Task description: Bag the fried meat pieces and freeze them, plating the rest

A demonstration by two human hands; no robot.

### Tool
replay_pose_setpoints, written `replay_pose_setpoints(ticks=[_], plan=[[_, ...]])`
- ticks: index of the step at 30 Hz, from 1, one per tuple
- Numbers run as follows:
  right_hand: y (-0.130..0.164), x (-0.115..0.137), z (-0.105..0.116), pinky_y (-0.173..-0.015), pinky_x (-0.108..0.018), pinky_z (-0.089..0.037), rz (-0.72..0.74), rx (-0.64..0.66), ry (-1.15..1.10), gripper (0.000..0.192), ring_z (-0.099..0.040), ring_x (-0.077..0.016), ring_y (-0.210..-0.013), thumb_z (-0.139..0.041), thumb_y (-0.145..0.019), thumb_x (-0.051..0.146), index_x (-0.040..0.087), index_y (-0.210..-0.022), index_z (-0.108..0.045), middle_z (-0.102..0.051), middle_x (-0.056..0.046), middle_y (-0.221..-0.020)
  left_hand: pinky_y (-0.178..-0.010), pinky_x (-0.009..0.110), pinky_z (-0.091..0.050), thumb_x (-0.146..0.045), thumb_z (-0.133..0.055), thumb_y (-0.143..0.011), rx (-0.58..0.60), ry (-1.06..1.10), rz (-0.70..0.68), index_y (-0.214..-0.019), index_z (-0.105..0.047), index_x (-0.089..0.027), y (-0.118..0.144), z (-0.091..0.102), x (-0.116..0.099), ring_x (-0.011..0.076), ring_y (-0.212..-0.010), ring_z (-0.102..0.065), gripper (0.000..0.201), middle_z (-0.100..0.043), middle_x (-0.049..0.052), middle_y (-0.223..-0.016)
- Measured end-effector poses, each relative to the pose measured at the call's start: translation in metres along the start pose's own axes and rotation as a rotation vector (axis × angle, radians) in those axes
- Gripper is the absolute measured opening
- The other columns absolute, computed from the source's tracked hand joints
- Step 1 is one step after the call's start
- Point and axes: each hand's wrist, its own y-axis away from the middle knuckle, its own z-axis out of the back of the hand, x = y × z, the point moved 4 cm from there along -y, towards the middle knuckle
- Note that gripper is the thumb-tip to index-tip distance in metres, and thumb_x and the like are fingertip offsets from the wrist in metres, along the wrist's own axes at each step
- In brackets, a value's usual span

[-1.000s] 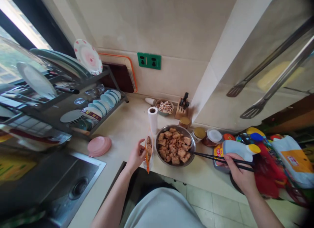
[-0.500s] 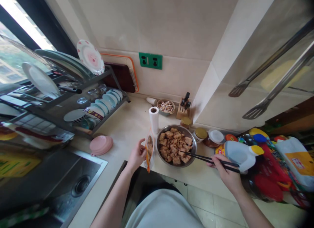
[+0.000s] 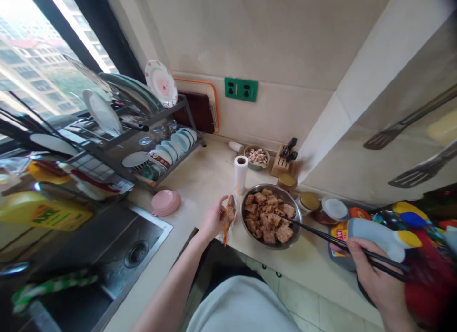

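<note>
My left hand point(image 3: 214, 218) grips a clear plastic bag point(image 3: 231, 216) with an orange edge, held upright at the left of a steel bowl. Brown pieces show through the bag's side. In my right hand point(image 3: 374, 275) is a pair of black chopsticks point(image 3: 332, 237), whose tips reach into the steel bowl point(image 3: 246, 227). Brown, coated chunks of food point(image 3: 268, 216) fill the bowl; whether the tips pinch one I cannot tell. Just behind the bag stands a white roll point(image 3: 240, 176).
Left are a sink point(image 3: 153, 241), stacked pink dishes point(image 3: 166, 202) and a dish rack point(image 3: 185, 115). At the back stand a bowl of pale pieces point(image 3: 257, 156) and a knife block point(image 3: 280, 163). Jars point(image 3: 309, 202) and a large jug point(image 3: 374, 234) crowd the right side.
The camera view has turned left, so everything sits further right. My right hand has drawn back from the bowl, to the right and nearer me, with the chopsticks. My left hand still holds the bag.
</note>
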Motion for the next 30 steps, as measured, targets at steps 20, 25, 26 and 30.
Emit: replay_pose_setpoints(ticks=[20, 25, 26, 30], plan=[[0.081, -0.049, -0.054, -0.054, -0.033, -0.061, -0.446, -0.342, -0.452, 0.035, -0.07, -0.023, -0.054, -0.069, -0.079, 0.05, 0.017, -0.083, -0.061, -0.069, -0.005, -0.07, -0.048, 0.021, -0.044, -0.026, -0.049, -0.075, -0.018, 0.076, 0.138, -0.124, -0.045, -0.02, 0.013, 0.001, 0.018, 0.01, -0.052, -0.049, 0.05, -0.051, -0.006, -0.071], [0.087, -0.04, -0.07, -0.059, -0.035, -0.061, -0.381, -0.282, -0.352, 0.035, -0.071, -0.025, -0.06, -0.065, -0.081, 0.052, 0.017, -0.085, -0.06, -0.071, -0.009, -0.074, -0.045, 0.021, -0.043, -0.029, -0.049, -0.075, -0.02, 0.101, 0.149, -0.122, -0.046, -0.019, 0.012, 0.0, 0.021, 0.0092, -0.049, -0.048, 0.049, -0.05, -0.006, -0.071], [0.088, -0.041, -0.074, -0.062, -0.036, -0.062, -0.38, -0.264, -0.349, 0.035, -0.072, -0.0258, -0.063, -0.065, -0.082, 0.051, 0.017, -0.086, -0.06, -0.071, -0.01, -0.075, -0.045, 0.021, -0.043, -0.029, -0.049, -0.075, -0.021, 0.104, 0.149, -0.122, -0.046, -0.02, 0.012, 0.0, 0.022, 0.0091, -0.048, -0.048, 0.048, -0.05, -0.006, -0.071], [0.087, -0.045, -0.085, -0.067, -0.037, -0.062, -0.408, -0.253, -0.39, 0.033, -0.073, -0.0263, -0.068, -0.063, -0.084, 0.05, 0.017, -0.086, -0.06, -0.072, -0.01, -0.077, -0.045, 0.021, -0.043, -0.031, -0.049, -0.075, -0.022, 0.129, 0.171, -0.121, -0.047, -0.02, 0.011, -0.001, 0.021, 0.0091, -0.047, -0.048, 0.047, -0.051, -0.007, -0.068]])
